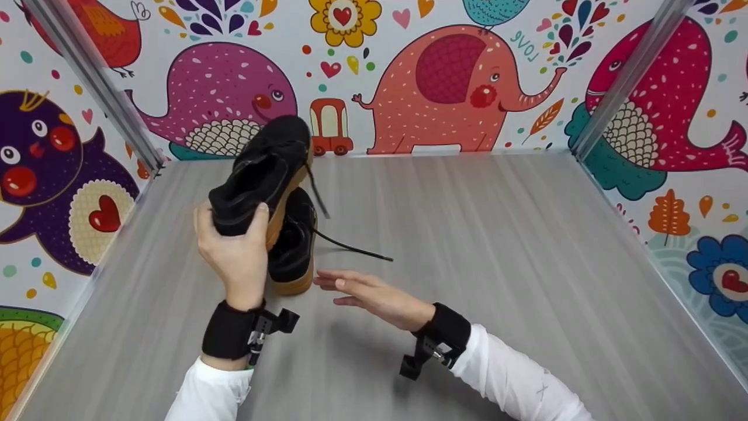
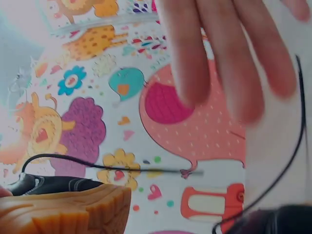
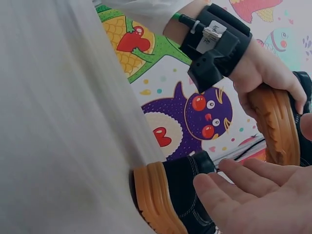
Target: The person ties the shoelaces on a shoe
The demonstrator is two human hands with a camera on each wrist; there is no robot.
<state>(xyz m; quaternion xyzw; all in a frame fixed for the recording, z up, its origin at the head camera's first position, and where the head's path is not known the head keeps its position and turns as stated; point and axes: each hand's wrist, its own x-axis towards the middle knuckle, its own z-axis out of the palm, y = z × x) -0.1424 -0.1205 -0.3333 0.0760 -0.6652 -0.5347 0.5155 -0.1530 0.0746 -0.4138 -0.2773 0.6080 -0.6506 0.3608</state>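
Note:
My left hand (image 1: 236, 260) grips the heel of a black lace-up shoe (image 1: 272, 149), its thumb along the heel's side. This shoe is held up with its toe pointing away, and its thick tan sole (image 3: 278, 129) shows in the right wrist view. Below it a second black shoe (image 1: 294, 251) stands on the table, partly covered by the held one. My right hand (image 1: 377, 295), fingers extended, is beside that shoe's heel and holds nothing. In the left wrist view its fingers (image 2: 229, 73) appear blurred at the top right.
A loose black shoelace (image 1: 353, 250) stretches rightward from the standing shoe. Another lace (image 1: 317, 190) dangles from the held shoe. The grey wood-grain table (image 1: 467, 245) is bordered by printed cartoon panels (image 1: 409, 134), with metal posts (image 1: 631, 82) at the back corners.

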